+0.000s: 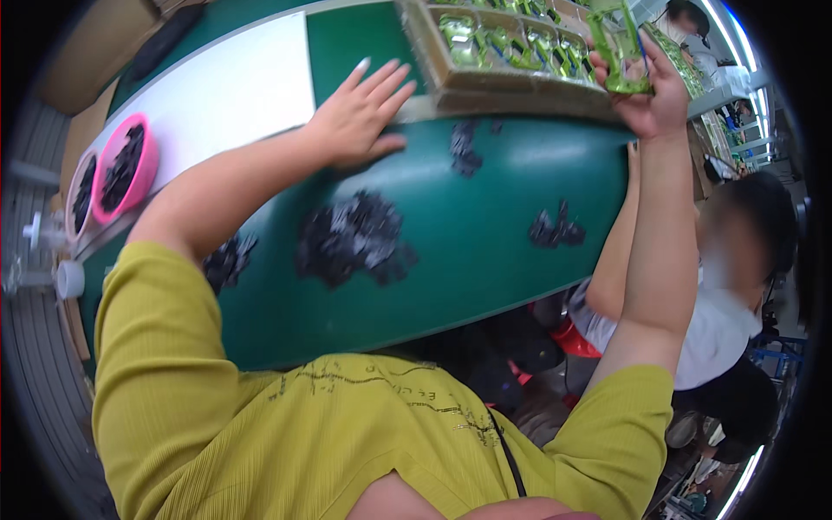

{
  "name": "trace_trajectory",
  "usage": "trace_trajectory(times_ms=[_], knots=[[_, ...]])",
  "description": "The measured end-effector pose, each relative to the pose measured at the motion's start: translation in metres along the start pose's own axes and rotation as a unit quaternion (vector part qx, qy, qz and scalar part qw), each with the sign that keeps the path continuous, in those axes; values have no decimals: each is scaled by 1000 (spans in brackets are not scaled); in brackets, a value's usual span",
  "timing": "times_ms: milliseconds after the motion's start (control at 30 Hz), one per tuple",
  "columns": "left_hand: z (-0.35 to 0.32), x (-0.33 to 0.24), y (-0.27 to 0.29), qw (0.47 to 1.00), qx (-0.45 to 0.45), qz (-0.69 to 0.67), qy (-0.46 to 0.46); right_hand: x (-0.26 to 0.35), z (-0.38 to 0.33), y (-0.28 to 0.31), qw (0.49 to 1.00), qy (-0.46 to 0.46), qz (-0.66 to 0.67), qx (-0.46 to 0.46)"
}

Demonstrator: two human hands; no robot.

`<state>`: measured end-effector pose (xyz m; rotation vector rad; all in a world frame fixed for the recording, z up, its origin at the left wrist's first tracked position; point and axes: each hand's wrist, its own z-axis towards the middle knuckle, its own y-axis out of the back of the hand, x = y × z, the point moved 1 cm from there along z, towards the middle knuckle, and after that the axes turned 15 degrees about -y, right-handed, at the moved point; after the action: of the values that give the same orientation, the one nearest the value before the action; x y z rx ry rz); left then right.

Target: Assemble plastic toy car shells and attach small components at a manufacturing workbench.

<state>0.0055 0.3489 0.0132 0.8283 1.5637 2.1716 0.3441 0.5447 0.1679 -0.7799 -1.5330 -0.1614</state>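
My right hand is raised at the far right, fingers wrapped round a bright green plastic frame with an open middle. Over the far side of the green table, my left hand is stretched out with its fingers spread, and nothing is in it. Nearer to me lies a large heap of small black pieces. Smaller clusters of black pieces lie to the right and farther back. Just beyond the table's far edge, a cardboard tray holds several similar green parts in compartments.
At the left, a pink basket and a paler one beside it hold black pieces. A white sheet covers the far left. A white roll sits by the left edge. A co-worker is close at my right, one arm reaching to the table.
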Motion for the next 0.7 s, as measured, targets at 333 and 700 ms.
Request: trace_trajectory(times_ms=[333,700], knots=[[-51,-174,138,948,-245,90,-184,-212,-146,-228,974,-210,71,33],[-120,-223,108,931,-9,-342,126,-250,-163,-94,881,-54,-128,-452]])
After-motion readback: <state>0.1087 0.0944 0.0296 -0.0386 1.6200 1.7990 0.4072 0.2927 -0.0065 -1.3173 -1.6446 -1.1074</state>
